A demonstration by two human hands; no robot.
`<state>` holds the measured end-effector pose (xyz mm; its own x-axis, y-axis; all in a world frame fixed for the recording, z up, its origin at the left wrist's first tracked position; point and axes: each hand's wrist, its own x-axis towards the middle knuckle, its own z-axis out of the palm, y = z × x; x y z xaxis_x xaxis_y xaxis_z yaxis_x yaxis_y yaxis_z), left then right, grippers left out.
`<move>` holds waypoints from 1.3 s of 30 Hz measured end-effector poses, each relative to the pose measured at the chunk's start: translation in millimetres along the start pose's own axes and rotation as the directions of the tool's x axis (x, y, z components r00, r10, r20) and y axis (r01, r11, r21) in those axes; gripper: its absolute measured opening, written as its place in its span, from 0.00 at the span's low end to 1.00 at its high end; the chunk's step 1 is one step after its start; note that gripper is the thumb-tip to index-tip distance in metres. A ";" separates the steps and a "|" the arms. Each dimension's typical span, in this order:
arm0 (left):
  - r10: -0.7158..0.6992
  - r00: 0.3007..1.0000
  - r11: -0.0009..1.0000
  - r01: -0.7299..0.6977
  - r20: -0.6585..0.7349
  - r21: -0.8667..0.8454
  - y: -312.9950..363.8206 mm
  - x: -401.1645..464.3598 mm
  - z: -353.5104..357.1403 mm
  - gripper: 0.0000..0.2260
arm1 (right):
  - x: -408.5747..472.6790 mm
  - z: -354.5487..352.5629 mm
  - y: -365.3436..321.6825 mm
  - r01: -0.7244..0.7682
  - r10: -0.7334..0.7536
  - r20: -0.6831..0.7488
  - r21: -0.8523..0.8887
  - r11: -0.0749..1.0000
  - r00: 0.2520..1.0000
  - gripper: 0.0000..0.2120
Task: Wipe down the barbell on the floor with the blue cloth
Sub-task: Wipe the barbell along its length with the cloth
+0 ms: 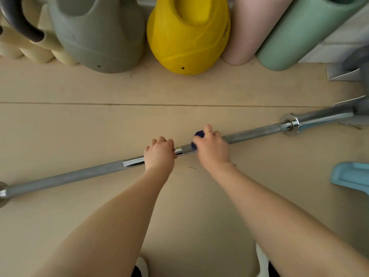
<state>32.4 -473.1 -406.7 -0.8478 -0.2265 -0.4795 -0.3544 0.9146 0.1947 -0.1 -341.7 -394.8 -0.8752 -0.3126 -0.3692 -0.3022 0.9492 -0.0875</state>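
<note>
Two hands gripped the barbell [259, 131] mid-shaft: left hand [159, 153] steadied it, right hand [211, 148] beside it clutched the blue cloth [198, 134]. Mid-wipe; next, probably slide toward the collar.

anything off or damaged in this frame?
Nothing stands out. The barbell lies flat on the floor; left hand grips it, right hand holds the blue cloth on the shaft.

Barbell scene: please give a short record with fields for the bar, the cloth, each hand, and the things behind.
barbell: lies on the floor, slanted
blue cloth: wrapped on the shaft, under the right hand
right hand: grips cloth and bar
left hand: grips the bare shaft near its middle
behind: yellow kettlebell, grey kettlebell
</note>
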 end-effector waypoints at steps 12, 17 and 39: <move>0.036 0.999 0.999 -0.037 -0.008 -0.027 -6.0 -1.7 3.0 0.08 | 9.9 16.6 45.7 -0.196 0.248 -0.182 0.263 0.945 0.952 0.19; 0.050 0.999 0.999 -0.050 -0.005 -0.006 -6.5 -1.8 2.3 0.09 | 2.3 24.8 -24.0 0.003 0.077 -0.194 0.378 0.926 0.978 0.19; 0.073 0.996 0.996 -0.070 -0.047 0.058 -7.2 2.5 1.5 0.11 | 22.0 14.4 46.1 -0.192 0.244 -0.173 0.270 0.944 0.954 0.21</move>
<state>33.5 -479.7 -410.6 -0.8890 -0.1743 -0.4235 -0.2701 0.9463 0.1777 -27.9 -304.3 -420.4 -0.9742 -0.0732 -0.2133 -0.0152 0.9650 -0.2617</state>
